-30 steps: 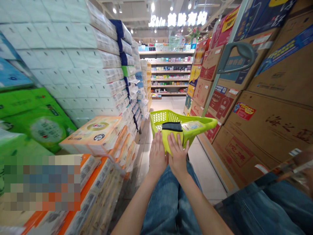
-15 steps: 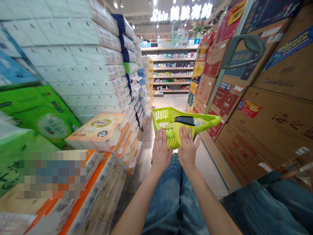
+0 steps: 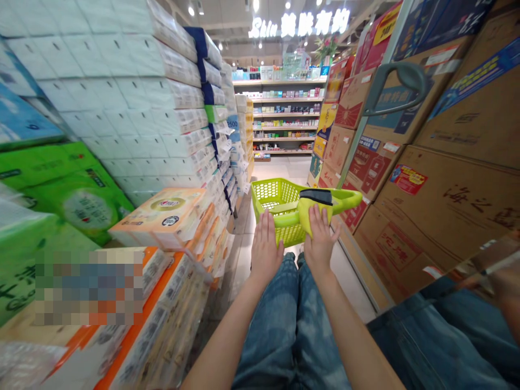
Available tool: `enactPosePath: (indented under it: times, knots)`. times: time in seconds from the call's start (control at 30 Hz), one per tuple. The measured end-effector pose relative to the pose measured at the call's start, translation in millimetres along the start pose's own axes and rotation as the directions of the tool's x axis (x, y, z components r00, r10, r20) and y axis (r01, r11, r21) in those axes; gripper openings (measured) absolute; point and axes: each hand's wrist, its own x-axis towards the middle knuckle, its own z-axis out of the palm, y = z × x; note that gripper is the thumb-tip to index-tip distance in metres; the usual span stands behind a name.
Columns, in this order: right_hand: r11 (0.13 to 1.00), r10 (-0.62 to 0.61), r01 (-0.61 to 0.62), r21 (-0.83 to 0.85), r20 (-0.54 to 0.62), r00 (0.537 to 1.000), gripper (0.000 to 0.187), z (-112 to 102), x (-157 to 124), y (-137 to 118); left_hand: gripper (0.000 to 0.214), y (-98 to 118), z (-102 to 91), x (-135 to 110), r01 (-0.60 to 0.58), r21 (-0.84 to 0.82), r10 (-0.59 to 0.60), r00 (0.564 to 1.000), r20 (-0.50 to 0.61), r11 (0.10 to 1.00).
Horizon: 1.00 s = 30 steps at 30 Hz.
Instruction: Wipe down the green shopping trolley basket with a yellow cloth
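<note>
A lime-green plastic shopping basket (image 3: 280, 235) with perforated walls is in front of my knees. My left hand (image 3: 266, 246) lies against its near rim, fingers stretched out and flat, with nothing in it. A yellow cloth (image 3: 311, 208) with a dark grey band along its top is folded over the rim, right of the middle. My right hand (image 3: 320, 241) presses the cloth to the basket with its fingers over it and the thumb out to the right. The green loop at the basket's right end sticks out past the cloth.
White tissue packs (image 3: 134, 89) are stacked high on the left, with orange packs (image 3: 162, 211) lower down. Cardboard cartons (image 3: 459, 200) line the right side, behind a grey handle (image 3: 400, 89). Shelves of small goods (image 3: 284, 114) stand ahead. Denim (image 3: 426, 336) shows at lower right.
My right hand and the yellow cloth have slid to the right along the basket's rim. My left hand stays against the rim, almost unmoved.
</note>
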Motion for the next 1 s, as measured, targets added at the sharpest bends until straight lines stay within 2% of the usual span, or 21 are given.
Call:
enactPosePath:
  times: [0.13,0.23,0.3,0.4,0.47,0.5,0.53,0.63,0.73,0.87,0.93,1.0]
  knots:
    - [0.972,-0.228,0.221,0.080,0.098,0.969,0.072,3.1,-15.3,-32.3,0.079,-1.6,-0.2,-1.1,-0.004,-0.019,0.004,1.000,-0.012,1.000]
    - [0.949,-0.310,0.300,0.096,0.123,0.943,0.070,-0.5,-15.6,-21.7,0.078,-2.2,-2.1,-1.6,-0.009,-0.005,0.009,1.000,-0.002,1.000]
    - [0.961,-0.273,0.267,0.068,0.107,0.956,0.073,-4.1,-9.7,-0.6,0.078,-1.7,-2.4,-1.5,-0.011,0.007,0.011,1.000,-0.006,1.000]
    - [0.995,-0.098,0.098,0.010,0.026,0.995,0.077,-7.6,-1.1,24.5,0.079,-0.1,-1.0,-1.0,-0.009,0.000,0.009,1.000,-0.023,1.000]
    - [1.000,-0.003,0.003,-0.016,-0.019,1.000,0.080,-7.5,-1.0,22.8,0.080,0.9,0.2,-0.9,-0.010,-0.009,0.010,1.000,-0.029,1.000]
    - [1.000,0.004,-0.005,-0.020,-0.022,1.000,0.080,-6.6,-3.2,15.6,0.080,1.0,0.6,-1.0,-0.010,-0.011,0.009,0.999,-0.033,1.000]
    - [1.000,-0.025,0.025,-0.013,-0.007,1.000,0.080,-5.3,-6.5,5.3,0.080,0.8,0.8,-1.4,-0.010,-0.011,0.009,0.999,-0.036,1.000]
    - [0.975,-0.215,0.210,0.075,0.069,0.974,0.075,-0.6,-18.5,-29.7,0.078,-1.8,-0.5,-3.0,-0.028,-0.007,0.028,0.999,-0.039,1.000]
    - [0.942,-0.318,0.306,0.138,0.077,0.945,0.070,2.6,-23.7,-40.2,0.075,-4.8,-3.6,-4.4,-0.045,0.008,0.045,0.999,-0.021,0.999]
    - [0.959,-0.280,0.277,0.068,0.050,0.959,0.074,2.5,-14.2,-3.4,0.075,-4.0,-6.1,-3.9,-0.032,0.050,0.032,0.999,0.006,0.998]
    - [0.984,-0.177,0.177,0.027,0.022,0.984,0.076,0.8,-6.7,16.8,0.076,-1.9,-5.6,-3.3,-0.030,0.051,0.030,1.000,0.000,0.998]
    - [0.998,-0.057,0.057,0.011,-0.004,0.998,0.077,-1.0,-1.2,24.0,0.076,0.2,-4.1,-2.8,-0.026,0.040,0.026,1.000,-0.009,0.999]
